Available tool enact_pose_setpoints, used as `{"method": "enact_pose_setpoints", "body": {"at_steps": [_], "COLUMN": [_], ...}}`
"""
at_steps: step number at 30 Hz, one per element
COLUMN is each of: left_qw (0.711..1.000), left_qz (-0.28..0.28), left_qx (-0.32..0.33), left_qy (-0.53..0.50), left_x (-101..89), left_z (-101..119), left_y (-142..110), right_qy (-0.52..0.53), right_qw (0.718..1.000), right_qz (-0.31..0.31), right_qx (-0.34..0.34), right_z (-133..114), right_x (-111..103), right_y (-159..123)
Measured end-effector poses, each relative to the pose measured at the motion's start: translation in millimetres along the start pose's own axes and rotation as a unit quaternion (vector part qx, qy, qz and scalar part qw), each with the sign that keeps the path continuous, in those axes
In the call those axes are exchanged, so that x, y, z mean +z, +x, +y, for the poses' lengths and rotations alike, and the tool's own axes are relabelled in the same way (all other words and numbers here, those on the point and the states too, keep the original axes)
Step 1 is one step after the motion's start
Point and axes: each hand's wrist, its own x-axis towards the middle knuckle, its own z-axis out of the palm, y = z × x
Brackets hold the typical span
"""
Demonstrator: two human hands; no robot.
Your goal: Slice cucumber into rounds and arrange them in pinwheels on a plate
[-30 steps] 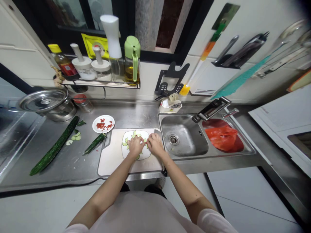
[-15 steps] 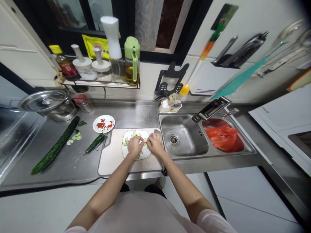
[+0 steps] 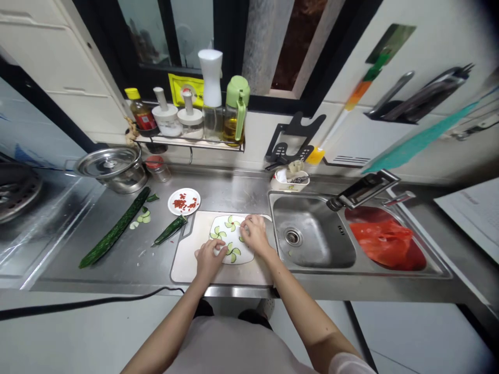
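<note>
A white plate [image 3: 236, 263] lies on a pale cutting board [image 3: 183, 270], with thin green-edged cucumber slices [image 3: 233, 252] fanned out in small pinwheels. At the plate's lower left edge is my left hand [image 3: 209, 259], its fingers loosely bent, thumb and forefinger apart, nothing seen between them. My right hand [image 3: 255, 234] reaches over the plate's right side. Its fingers are bent together and pointing down by a slice, and its fingertips are partly hidden. One pinwheel at the top has a small red piece at its centre.
Left of the board lie a cut cucumber piece [image 3: 170, 230], a long cucumber [image 3: 115, 228] and a small plate [image 3: 173, 208] of red pieces. A lidded pot [image 3: 127, 174] stands behind. The sink [image 3: 312, 259] adjoins the board's right; a red bag [image 3: 382, 239] fills its second basin.
My left hand has drawn back from the plate's middle to its lower left edge, uncovering the slices. My right hand stays at the right side. The camera view has shifted left.
</note>
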Motion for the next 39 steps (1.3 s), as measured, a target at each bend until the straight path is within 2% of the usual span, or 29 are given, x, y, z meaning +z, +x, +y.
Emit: {"method": "enact_pose_setpoints", "body": {"at_steps": [5,10,15,19,29,34,39], "left_qw": [0.999,0.998,0.997,0.997,0.995,0.994,0.993], "left_qz": [0.006,0.03,0.04,0.041,0.045,0.046,0.054], "left_qx": [-0.039,-0.046,-0.057,-0.066,-0.08,-0.087,-0.089], "left_qy": [-0.004,-0.015,-0.027,-0.029,-0.037,-0.044,-0.047], "left_x": [-10.8,-15.6,-18.5,-20.1,-25.4,-25.1,-24.1], "left_z": [-14.7,-20.4,-27.2,-34.6,-42.5,-46.7,-50.9], "left_y": [-2.6,-2.4,-4.1,-5.1,-3.8,-2.9,-3.0], "right_qy": [0.009,0.031,0.021,0.007,-0.006,-0.041,-0.064], "right_qw": [0.999,0.996,0.995,0.993,0.981,0.981,0.98], "right_qz": [-0.01,-0.04,-0.073,-0.096,-0.153,-0.152,-0.158], "right_qx": [-0.048,-0.073,-0.063,-0.062,-0.122,-0.111,-0.106], "right_z": [-32.8,-65.5,-82.5,-91.7,-130.5,-145.6,-149.1], "right_x": [12.2,42.8,72.8,86.9,115.9,130.8,138.4], "right_y": [40.1,85.0,124.1,146.4,165.1,171.0,173.5]}}
